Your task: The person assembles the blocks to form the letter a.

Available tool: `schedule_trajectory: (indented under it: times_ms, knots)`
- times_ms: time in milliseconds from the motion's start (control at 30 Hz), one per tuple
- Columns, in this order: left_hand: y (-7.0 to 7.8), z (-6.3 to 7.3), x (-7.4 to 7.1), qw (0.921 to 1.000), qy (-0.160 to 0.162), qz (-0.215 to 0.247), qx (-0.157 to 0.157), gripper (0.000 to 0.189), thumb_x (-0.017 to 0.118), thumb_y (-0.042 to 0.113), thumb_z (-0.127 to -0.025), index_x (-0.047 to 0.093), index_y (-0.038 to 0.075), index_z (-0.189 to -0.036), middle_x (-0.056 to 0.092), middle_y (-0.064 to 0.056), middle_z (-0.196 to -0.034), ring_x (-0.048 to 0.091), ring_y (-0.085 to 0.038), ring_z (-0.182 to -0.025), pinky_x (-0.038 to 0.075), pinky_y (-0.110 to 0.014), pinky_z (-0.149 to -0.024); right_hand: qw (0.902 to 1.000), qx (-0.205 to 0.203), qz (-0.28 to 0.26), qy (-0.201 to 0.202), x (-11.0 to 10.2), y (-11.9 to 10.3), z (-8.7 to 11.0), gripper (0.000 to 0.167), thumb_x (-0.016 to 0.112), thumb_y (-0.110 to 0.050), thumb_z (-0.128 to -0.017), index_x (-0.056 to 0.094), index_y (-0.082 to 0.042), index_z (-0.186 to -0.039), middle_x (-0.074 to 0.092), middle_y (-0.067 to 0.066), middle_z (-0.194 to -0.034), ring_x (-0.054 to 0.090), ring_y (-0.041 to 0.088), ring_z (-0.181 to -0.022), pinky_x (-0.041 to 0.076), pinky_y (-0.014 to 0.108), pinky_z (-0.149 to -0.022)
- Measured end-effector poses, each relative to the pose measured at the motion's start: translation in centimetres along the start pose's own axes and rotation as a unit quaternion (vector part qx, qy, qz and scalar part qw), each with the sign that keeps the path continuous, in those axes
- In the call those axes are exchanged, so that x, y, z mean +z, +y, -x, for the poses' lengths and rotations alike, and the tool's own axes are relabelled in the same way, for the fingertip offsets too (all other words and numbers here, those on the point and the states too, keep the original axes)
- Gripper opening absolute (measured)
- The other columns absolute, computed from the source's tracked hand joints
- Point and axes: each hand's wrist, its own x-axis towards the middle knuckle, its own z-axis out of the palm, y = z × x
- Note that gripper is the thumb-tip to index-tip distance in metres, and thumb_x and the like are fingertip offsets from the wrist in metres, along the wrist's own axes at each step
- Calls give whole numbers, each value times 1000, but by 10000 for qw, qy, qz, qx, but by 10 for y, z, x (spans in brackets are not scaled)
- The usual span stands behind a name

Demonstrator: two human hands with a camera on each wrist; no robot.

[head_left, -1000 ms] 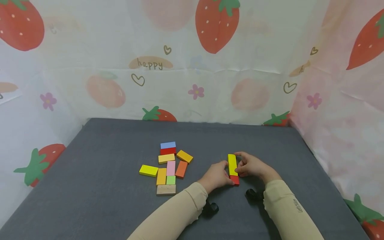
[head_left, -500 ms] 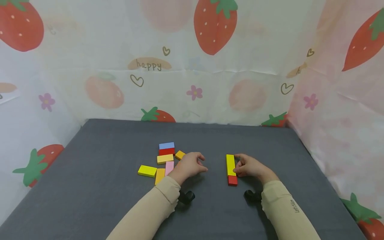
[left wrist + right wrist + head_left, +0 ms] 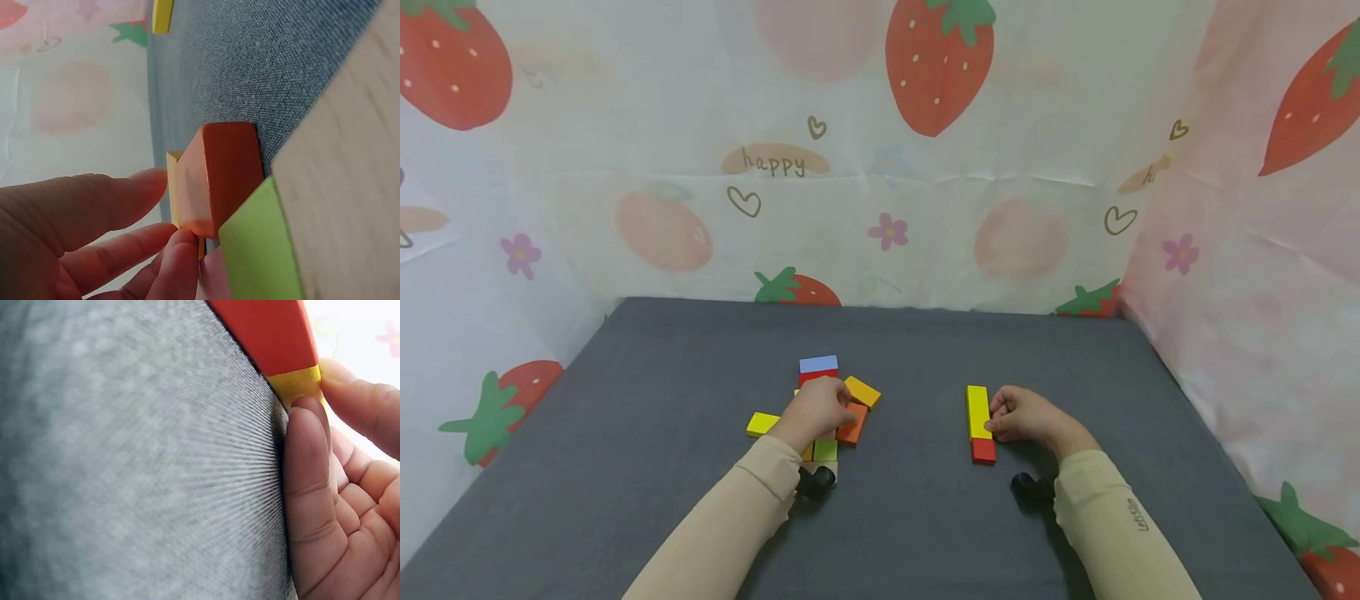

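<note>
Left hand over the block cluster, right hand at the long yellow block

Head view: The left hand (image 3: 816, 408) is above the cluster, its thumb tip close to the left edge of an orange block (image 3: 853, 425) and its fingers bent. Around it show an amber block (image 3: 862, 392), a blue block (image 3: 818, 364), a flat yellow block (image 3: 763, 424) and a green block (image 3: 825, 451). Well apart on the right, the long yellow block (image 3: 978, 410) lies on the grey counter (image 3: 910, 533), end to end with a small red block (image 3: 983, 452). The right hand (image 3: 1033, 418) rests beside it, fingers curled, thumb against its right edge.

Left wrist view: Thumb and fingertips stand moderately apart, just beside the orange block; whether they touch it cannot be told. The green block lies nearer the camera, next to a pale wooden block (image 3: 344, 156), with a pink block (image 3: 212, 281) partly showing.

Right wrist view: Thumb and forefinger meet the long yellow block just past the red one. Whether they pinch it or only steady it cannot be told.
</note>
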Motion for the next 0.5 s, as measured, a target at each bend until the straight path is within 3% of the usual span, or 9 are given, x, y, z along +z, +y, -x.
schedule_trajectory:
  times_ms: [133,300,500]
  knots:
    - [0,-2,2,9998,-24,-189,-19,26,75,17,-81,68,6,-104,64,-7,-102,56,-21,-89,54,-35,-79,10000,8,-51,-3,-1,0,0,27,72,-9,-87,49,-1,-99,53,3,-79,56,16,-72,54,26,-69]
    - [3,-4,3,9983,-110,-563,53,34,78,19,-80,69,5,-110,67,-7,-104,56,-20,-88,55,-35,-81,10000,76,-40,-13,-1,-1,-1,26,71,-11,-88,50,-2,-99,55,4,-82,58,17,-74,55,27,-71]
    - [4,-5,4,9980,-158,-619,18,33,81,22,-78,70,6,-104,65,-6,-93,56,-19,-83,53,-33,-76,9993,267,260,74,-1,-5,-3,23,70,-19,-89,54,-4,-94,64,8,-90,61,18,-75,56,30,-72]
